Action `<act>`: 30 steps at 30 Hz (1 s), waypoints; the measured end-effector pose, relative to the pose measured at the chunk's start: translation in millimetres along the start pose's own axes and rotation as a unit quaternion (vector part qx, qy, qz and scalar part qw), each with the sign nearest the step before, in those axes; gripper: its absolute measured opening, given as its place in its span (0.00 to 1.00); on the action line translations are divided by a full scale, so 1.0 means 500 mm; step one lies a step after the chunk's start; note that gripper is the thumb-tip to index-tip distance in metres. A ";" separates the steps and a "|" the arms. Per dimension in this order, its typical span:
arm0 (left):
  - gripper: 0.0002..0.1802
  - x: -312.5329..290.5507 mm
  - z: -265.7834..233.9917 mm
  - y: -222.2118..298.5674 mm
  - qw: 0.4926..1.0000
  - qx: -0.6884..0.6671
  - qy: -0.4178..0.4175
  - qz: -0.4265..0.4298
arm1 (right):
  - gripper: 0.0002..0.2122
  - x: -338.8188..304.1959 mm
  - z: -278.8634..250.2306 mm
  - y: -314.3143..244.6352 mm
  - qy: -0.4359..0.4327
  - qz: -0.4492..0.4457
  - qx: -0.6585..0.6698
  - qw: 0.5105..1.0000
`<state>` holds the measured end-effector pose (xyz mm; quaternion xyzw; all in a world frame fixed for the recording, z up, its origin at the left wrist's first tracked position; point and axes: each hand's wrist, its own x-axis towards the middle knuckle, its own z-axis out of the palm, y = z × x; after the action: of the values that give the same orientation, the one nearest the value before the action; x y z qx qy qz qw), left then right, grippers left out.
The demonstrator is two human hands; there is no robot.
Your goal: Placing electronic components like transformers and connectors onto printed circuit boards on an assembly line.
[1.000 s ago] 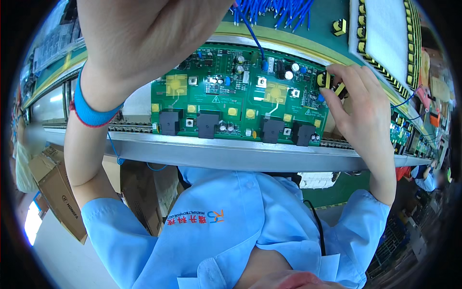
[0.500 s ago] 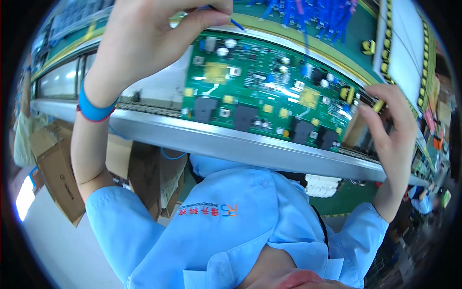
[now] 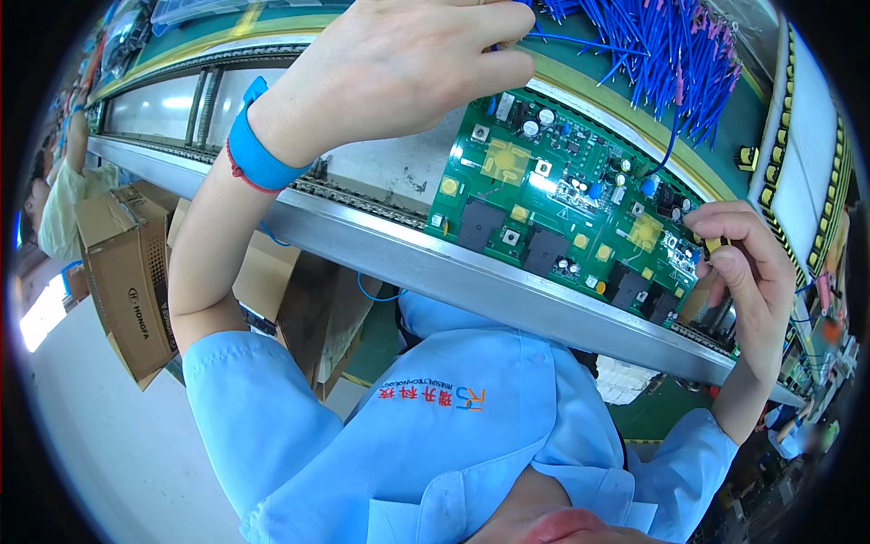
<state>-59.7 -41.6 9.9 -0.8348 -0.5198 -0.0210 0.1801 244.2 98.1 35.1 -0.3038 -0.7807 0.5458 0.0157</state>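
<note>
Head view: nearest is my blue shirt (image 3: 453, 363), with a cardboard box (image 3: 127, 286) on the floor side to my left. Beyond the shirt, a metal rail (image 3: 390, 258) slopes down to the right. Just past it lies the green board (image 3: 564, 213), tilted the same way, four black blocks along its near edge and two yellow squares farther in. My right hand (image 3: 757, 254) curls at the board's right end, thumb and forefinger slightly apart around a yellow part (image 3: 713, 244); they hide most of it, so I cannot tell if it is gripped. My left hand (image 3: 412, 72) reaches over the board's far left corner, thumb and forefinger nearly closed on a blue wire (image 3: 580, 41). Farther off are the wire pile (image 3: 671, 63) and, to its right, a white tray (image 3: 809, 136).
</note>
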 end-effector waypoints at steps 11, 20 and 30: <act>0.03 -0.014 0.053 -0.015 0.994 0.043 0.095 0.037 | 0.09 0.039 0.047 -0.023 -0.006 -0.075 -0.033 0.997; 0.10 -0.057 -0.043 0.021 0.960 -0.113 0.057 -0.250 | 0.15 0.106 0.127 -0.025 0.011 -0.238 -0.251 0.938; 0.10 -0.143 0.039 0.092 0.933 -0.263 0.013 -0.247 | 0.22 0.124 0.146 -0.022 0.065 -0.289 -0.416 0.860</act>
<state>-55.2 -114.8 -37.0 -0.6974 -0.6829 -0.2114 -0.0505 162.5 64.7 -4.3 -0.0774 -0.9851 0.1198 0.0958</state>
